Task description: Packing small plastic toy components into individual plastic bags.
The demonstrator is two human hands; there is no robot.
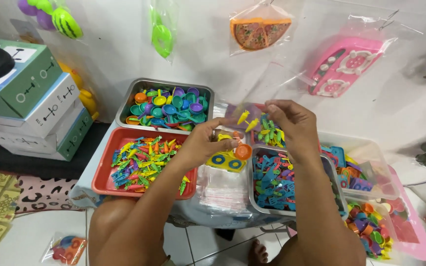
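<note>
1. On the wall, clear bags are hung: a pizza toy, a pink stove toy and a green piece.
2. At far left, green and white boxes are stacked.
3. A yellow stove toy and an orange cup are pinched by the left hand.
4. Two small yellow pieces are pinched by the right hand.
5. Below, a red tray, a metal tray and a stack of clear bags are seen.

- We count two hands: left hand, right hand.
- Three stacked boxes at far left.
- Two metal trays.
- One red tray.
</note>
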